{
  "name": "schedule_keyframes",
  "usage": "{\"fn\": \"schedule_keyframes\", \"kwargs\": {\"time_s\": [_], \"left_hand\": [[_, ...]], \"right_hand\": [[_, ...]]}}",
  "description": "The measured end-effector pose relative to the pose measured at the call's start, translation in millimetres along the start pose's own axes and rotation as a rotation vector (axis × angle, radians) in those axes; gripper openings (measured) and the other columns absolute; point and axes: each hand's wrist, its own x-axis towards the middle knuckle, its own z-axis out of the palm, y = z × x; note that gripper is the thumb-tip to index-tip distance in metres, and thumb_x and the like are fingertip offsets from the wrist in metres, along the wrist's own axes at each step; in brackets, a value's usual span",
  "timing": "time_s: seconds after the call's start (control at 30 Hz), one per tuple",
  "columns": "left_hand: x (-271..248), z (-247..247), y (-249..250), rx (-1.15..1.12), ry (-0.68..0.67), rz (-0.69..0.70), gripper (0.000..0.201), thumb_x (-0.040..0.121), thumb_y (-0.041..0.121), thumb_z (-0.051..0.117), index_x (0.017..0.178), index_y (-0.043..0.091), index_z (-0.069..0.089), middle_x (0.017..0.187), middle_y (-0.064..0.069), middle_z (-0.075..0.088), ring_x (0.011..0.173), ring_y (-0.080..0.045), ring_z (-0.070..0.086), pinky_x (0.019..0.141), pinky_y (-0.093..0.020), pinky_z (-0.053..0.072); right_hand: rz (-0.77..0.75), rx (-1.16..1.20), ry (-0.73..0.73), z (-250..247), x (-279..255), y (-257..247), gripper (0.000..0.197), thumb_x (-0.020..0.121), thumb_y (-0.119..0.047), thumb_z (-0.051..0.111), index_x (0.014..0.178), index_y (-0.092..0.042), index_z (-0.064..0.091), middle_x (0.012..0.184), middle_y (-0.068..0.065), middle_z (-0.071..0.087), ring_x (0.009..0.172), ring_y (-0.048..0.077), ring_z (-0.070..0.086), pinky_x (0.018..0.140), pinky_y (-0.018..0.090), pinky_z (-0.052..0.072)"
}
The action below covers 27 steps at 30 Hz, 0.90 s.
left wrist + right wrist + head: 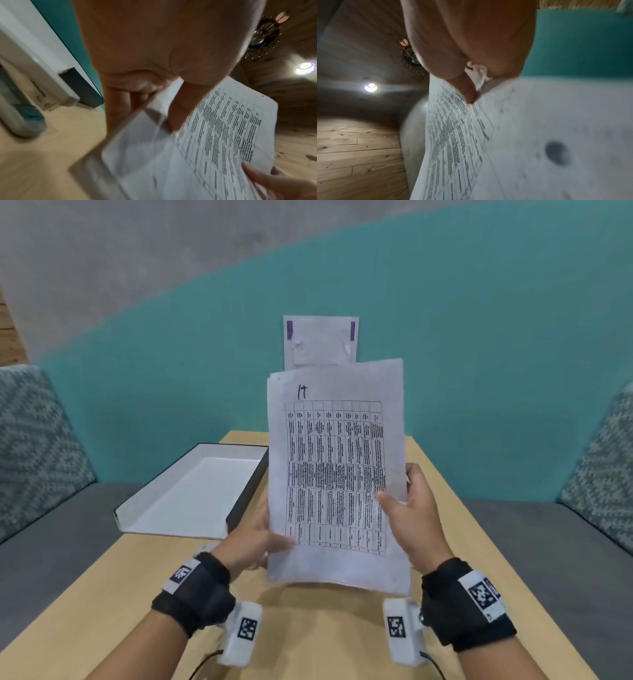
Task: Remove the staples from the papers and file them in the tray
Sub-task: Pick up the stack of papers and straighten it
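A stack of printed papers [335, 474] with a table of text stands upright above the wooden table [308, 628], held by both hands. My left hand [260, 539] pinches the lower left edge, thumb on the front sheet. My right hand [407, 508] grips the right edge, thumb across the print. The left wrist view shows the papers [214, 142] under my left thumb [178, 111]; the right wrist view shows the sheets [505, 142] pinched by my right thumb [467, 92]. The open white tray [191, 491] with dark outer walls lies at the table's left. No staple is visible.
A white device with a teal part [25, 119], likely a stapler or remover, lies on the table near the tray [56, 75]. A taped sheet [320, 342] hangs on the teal wall. Grey benches with patterned cushions [30, 440] flank the table.
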Motion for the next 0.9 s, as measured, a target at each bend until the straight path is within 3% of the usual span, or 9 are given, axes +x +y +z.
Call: {"fn": "schedule_keyframes", "kwargs": {"time_s": [0.07,0.27,0.33,0.43,0.57,0.67,0.77,0.8,0.9], "left_hand": [[-0.8,-3.2,-0.5,0.062,-0.070,-0.053,0.075,0.088,-0.011,0.056,0.130,0.051,0.048,0.122,0.009,0.074,0.100,-0.013,0.073,0.060,-0.031,0.058],[4.5,-12.5,0.0,-0.003,-0.064,-0.095,0.070,0.085,-0.003,0.059,0.135,0.046,0.049,0.122,0.007,0.075,0.115,-0.031,0.069,0.079,-0.046,0.052],[5.0,-18.2,-2.1,-0.138,-0.123,-0.133,0.069,0.084,-0.001,0.061,0.137,0.042,0.052,0.132,0.001,0.071,0.122,-0.035,0.066,0.090,-0.055,0.053],[3.2,-18.9,-6.5,-0.299,-0.217,-0.121,0.070,0.085,-0.012,0.058,0.141,0.029,0.052,0.139,-0.006,0.066,0.124,-0.040,0.064,0.085,-0.065,0.056],[3.2,-5.7,-9.8,-0.170,-0.057,-0.013,0.071,0.090,-0.017,0.051,0.144,0.029,0.047,0.136,-0.006,0.067,0.111,-0.039,0.071,0.070,-0.059,0.062],[1.1,10.5,-6.6,0.019,0.177,0.099,0.064,0.091,-0.009,0.048,0.141,0.031,0.046,0.133,0.001,0.062,0.107,-0.028,0.067,0.059,-0.048,0.064],[1.1,17.3,-10.0,0.038,0.258,0.159,0.061,0.089,-0.011,0.043,0.134,0.030,0.051,0.128,0.004,0.061,0.105,-0.024,0.064,0.055,-0.042,0.063],[1.5,17.2,-12.6,0.043,0.268,0.171,0.061,0.088,-0.012,0.044,0.132,0.030,0.053,0.127,0.004,0.062,0.108,-0.024,0.065,0.060,-0.042,0.063],[3.7,16.9,-23.1,0.079,0.281,0.215,0.064,0.085,-0.015,0.050,0.132,0.028,0.055,0.129,0.007,0.067,0.123,-0.014,0.063,0.097,-0.039,0.055]], "right_hand": [[0.000,-0.009,0.002,-2.2,2.2,-0.8,0.028,0.093,0.003,0.060,0.109,-0.020,0.054,0.107,0.004,0.069,0.099,0.022,0.067,0.095,0.046,0.053],[-0.025,0.021,0.042,-2.0,-2.9,7.1,0.026,0.093,0.002,0.061,0.107,-0.019,0.055,0.106,0.010,0.070,0.099,0.028,0.067,0.096,0.054,0.052],[-0.002,0.097,0.027,-7.8,-0.3,6.3,0.033,0.093,0.005,0.060,0.109,-0.024,0.057,0.107,0.002,0.073,0.102,0.022,0.070,0.096,0.047,0.054],[0.006,0.111,-0.024,-13.7,2.4,2.8,0.040,0.095,0.006,0.058,0.115,-0.028,0.056,0.113,-0.005,0.073,0.107,0.014,0.069,0.097,0.039,0.052],[-0.053,-0.030,0.004,-4.3,-3.7,0.3,0.032,0.096,0.003,0.055,0.116,-0.022,0.052,0.106,-0.006,0.072,0.096,0.006,0.069,0.087,0.031,0.054],[-0.132,-0.148,0.062,10.1,-15.8,-1.3,0.026,0.099,-0.003,0.051,0.113,-0.024,0.046,0.091,0.002,0.070,0.079,0.017,0.065,0.066,0.035,0.052],[-0.164,-0.176,0.087,16.4,-21.0,-2.5,0.027,0.100,-0.005,0.048,0.113,-0.027,0.042,0.083,0.003,0.067,0.071,0.018,0.060,0.059,0.033,0.044],[-0.170,-0.185,0.091,16.7,-20.6,-2.7,0.028,0.100,-0.005,0.048,0.112,-0.029,0.041,0.081,0.004,0.066,0.068,0.019,0.059,0.058,0.034,0.043],[-0.187,-0.200,0.116,19.1,-23.3,0.5,0.029,0.099,-0.006,0.049,0.110,-0.032,0.040,0.075,0.007,0.063,0.061,0.023,0.056,0.054,0.036,0.041]]}}
